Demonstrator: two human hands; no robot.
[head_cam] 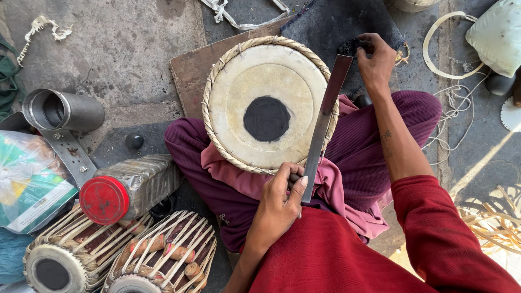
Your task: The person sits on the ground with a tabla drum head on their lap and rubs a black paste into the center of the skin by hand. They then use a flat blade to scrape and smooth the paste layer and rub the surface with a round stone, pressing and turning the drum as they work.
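Observation:
A round drum head (269, 103) with a braided rim and a black centre spot rests on my crossed legs over a pink cloth (244, 179). My left hand (281, 201) grips the near end of a long flat metal blade (324, 122) that lies across the drum's right rim. My right hand (374, 54) reaches past the drum's far right edge and pinches a lump of black paste (349, 46) on a dark slab (339, 24).
Two laced drums (76, 255) (163, 258) lie at lower left. A metal canister with a red lid (127, 190), a steel cylinder (59, 111), a small black ball (134, 141) and a plastic bag (27, 179) sit at left. Cane strips (496, 220) and cords (450, 106) lie at right.

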